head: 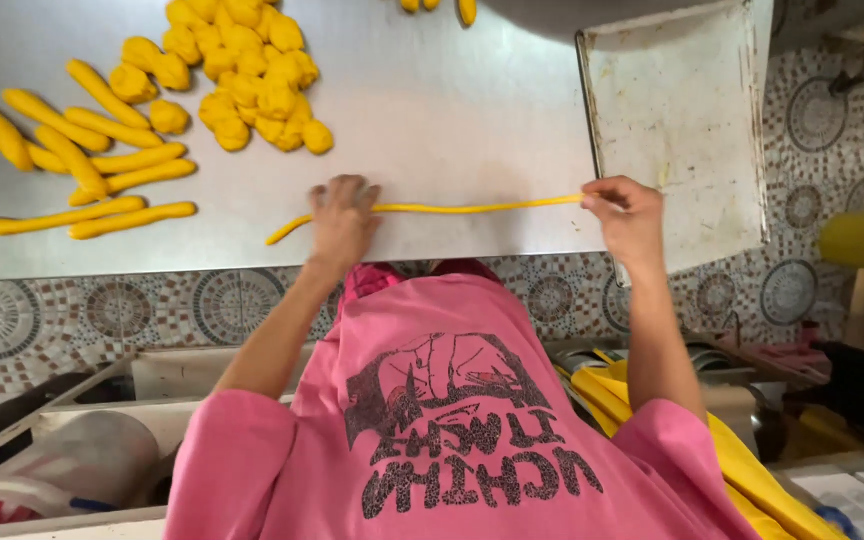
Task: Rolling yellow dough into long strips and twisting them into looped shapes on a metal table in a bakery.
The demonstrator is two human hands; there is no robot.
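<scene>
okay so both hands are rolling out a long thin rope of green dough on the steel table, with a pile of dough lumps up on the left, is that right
Not quite: the dough rope is yellow, not green, as the head view shows. The rest holds: the left hand and right hand press on its two ends on the steel table, and the pile of dough lumps lies further up on the left.

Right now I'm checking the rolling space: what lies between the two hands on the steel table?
In the head view, only the long thin yellow dough rope spans from left hand to right hand; the table there is otherwise bare.
</scene>
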